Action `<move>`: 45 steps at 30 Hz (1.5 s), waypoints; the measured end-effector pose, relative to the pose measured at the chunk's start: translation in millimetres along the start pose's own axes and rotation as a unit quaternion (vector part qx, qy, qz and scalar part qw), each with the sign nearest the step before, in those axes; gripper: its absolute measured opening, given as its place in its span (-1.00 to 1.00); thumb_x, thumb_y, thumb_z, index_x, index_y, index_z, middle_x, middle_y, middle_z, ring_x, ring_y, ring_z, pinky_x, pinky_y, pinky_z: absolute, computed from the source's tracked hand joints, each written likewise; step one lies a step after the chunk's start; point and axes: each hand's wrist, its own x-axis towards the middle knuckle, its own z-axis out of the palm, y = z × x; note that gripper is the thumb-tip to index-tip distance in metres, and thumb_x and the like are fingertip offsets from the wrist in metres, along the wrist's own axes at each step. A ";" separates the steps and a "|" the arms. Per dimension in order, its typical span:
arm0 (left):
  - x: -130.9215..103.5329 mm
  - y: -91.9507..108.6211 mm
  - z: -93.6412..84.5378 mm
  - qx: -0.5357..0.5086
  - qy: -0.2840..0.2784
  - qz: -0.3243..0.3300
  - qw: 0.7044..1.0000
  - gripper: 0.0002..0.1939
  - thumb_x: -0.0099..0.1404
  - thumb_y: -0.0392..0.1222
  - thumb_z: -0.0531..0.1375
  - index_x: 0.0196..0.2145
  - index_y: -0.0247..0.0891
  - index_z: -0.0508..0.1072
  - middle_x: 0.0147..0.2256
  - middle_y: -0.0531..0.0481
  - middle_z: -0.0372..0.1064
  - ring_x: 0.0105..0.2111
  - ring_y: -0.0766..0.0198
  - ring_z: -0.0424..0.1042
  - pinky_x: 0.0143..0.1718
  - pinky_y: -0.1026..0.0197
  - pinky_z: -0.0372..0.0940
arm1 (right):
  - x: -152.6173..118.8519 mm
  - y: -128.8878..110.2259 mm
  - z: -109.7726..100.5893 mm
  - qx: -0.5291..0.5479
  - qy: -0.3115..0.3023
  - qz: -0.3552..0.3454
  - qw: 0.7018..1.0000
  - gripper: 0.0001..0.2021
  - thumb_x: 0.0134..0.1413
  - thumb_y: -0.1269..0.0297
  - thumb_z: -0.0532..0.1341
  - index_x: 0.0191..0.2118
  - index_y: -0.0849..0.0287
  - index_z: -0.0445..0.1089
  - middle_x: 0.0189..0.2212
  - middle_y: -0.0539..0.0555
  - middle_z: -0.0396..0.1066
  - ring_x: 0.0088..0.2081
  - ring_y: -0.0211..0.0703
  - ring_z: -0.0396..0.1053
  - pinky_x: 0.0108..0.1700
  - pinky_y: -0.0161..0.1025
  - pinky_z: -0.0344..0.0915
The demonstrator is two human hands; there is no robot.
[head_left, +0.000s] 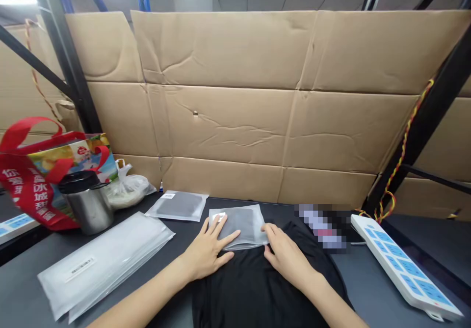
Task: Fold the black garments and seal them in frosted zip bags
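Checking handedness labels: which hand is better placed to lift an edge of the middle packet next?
Right hand, likely: its fingers are at the right edge of the middle packet; the left hand is spread over the packet's left side.

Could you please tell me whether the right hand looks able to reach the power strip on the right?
Probably yes: only black cloth and table seem to lie between the right hand and the power strip; it would just leave the packet.
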 end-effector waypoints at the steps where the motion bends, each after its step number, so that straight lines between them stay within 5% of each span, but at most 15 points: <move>1: 0.5 0.6 -1.4 -0.005 -0.010 0.000 1.000 -0.43 0.38 0.15 -0.02 0.29 0.14 -0.04 0.32 -0.16 -0.14 0.27 -0.22 -0.08 0.13 -0.28 -0.03 | -1.2 2.4 3.2 0.010 -0.005 0.011 1.000 -0.66 0.05 0.57 0.04 -0.04 0.20 0.25 -0.12 0.17 0.36 -0.11 -0.04 0.36 -0.09 -0.13 0.32; 5: 16.2 19.7 -12.3 0.012 -0.008 -0.021 1.000 -0.43 0.36 0.21 -0.02 0.24 -0.04 0.17 0.25 -0.26 0.04 0.22 -0.26 0.03 0.09 -0.27 0.03 | -5.2 4.8 12.9 0.037 -0.004 0.047 0.998 -0.78 0.16 0.54 -0.03 -0.18 0.18 0.28 -0.31 0.12 0.40 -0.28 -0.08 0.41 -0.23 -0.20 0.33; 8: 43.8 50.2 -16.9 0.027 0.022 0.003 0.999 -0.63 0.39 -0.04 0.04 0.00 -0.34 0.38 0.04 -0.33 0.28 0.02 -0.15 0.29 -0.04 -0.11 0.21 | -6.0 5.9 15.6 0.040 -0.001 0.052 0.998 -0.79 0.22 0.49 -0.06 -0.25 0.18 0.29 -0.37 0.12 0.39 -0.33 -0.08 0.41 -0.30 -0.21 0.31; 13: 82.0 80.1 -5.4 0.014 0.019 0.089 0.996 -0.83 0.32 -0.40 0.03 -0.17 -0.34 0.37 -0.29 -0.13 0.40 -0.26 0.09 0.40 -0.28 0.12 0.30 | -6.8 9.9 17.7 0.053 0.017 0.054 0.997 -0.78 0.24 0.48 -0.09 -0.22 0.17 0.26 -0.35 0.13 0.39 -0.31 -0.09 0.41 -0.30 -0.22 0.32; 25: 73.4 64.9 3.0 0.017 0.037 0.114 0.993 -0.89 0.38 -0.28 0.03 -0.19 -0.24 0.33 -0.26 -0.05 0.37 -0.31 0.16 0.36 -0.39 0.19 0.24 | -7.6 10.4 17.3 0.068 0.028 0.066 0.995 -0.79 0.25 0.48 -0.11 -0.25 0.14 0.22 -0.37 0.07 0.38 -0.32 -0.12 0.41 -0.28 -0.25 0.32; 31: 14.6 15.2 -12.8 0.044 0.040 0.120 0.991 -0.89 0.35 -0.32 0.03 -0.25 -0.23 0.33 -0.30 -0.07 0.33 -0.33 0.16 0.31 -0.33 0.15 0.20 | -7.0 1.8 10.7 0.035 0.015 0.058 0.998 -0.76 0.22 0.52 -0.08 -0.31 0.13 0.26 -0.41 0.04 0.36 -0.37 -0.15 0.39 -0.34 -0.30 0.27; 37: -38.0 -20.4 -25.0 0.075 0.042 0.046 0.995 -0.80 0.32 -0.40 -0.02 -0.25 -0.24 0.36 -0.31 -0.07 0.35 -0.32 0.13 0.34 -0.27 0.10 0.22 | -6.2 -0.7 10.3 0.009 0.009 0.050 0.999 -0.74 0.20 0.53 -0.09 -0.35 0.13 0.26 -0.44 0.03 0.33 -0.42 -0.17 0.36 -0.39 -0.31 0.21; 39: -31.6 -15.0 -23.9 0.060 0.063 0.040 0.995 -0.72 0.32 -0.37 0.00 -0.05 -0.24 0.34 -0.14 -0.13 0.38 -0.11 0.06 0.35 -0.07 0.03 0.20 | -6.0 -0.1 11.0 0.003 0.009 0.048 0.999 -0.74 0.19 0.53 -0.09 -0.36 0.12 0.26 -0.45 0.03 0.33 -0.42 -0.16 0.35 -0.39 -0.31 0.20; 42: -2.2 1.9 -10.7 0.048 0.070 0.060 0.995 -0.45 0.29 -0.32 0.04 0.23 -0.29 0.09 0.21 -0.19 0.13 0.23 -0.02 0.03 0.21 -0.06 -0.06 | -5.9 0.7 10.8 -0.001 0.008 0.044 0.999 -0.75 0.20 0.52 -0.09 -0.36 0.12 0.26 -0.44 0.04 0.33 -0.41 -0.16 0.36 -0.38 -0.31 0.21; 45: 32.4 18.1 12.0 0.059 0.035 0.037 0.997 -0.39 0.25 -0.36 0.04 0.25 -0.35 0.07 0.24 -0.23 0.08 0.27 -0.08 -0.04 0.21 -0.16 -0.08 | -7.1 2.5 11.5 0.021 0.009 0.035 0.999 -0.75 0.23 0.49 -0.10 -0.34 0.11 0.26 -0.42 0.04 0.36 -0.38 -0.15 0.38 -0.35 -0.29 0.26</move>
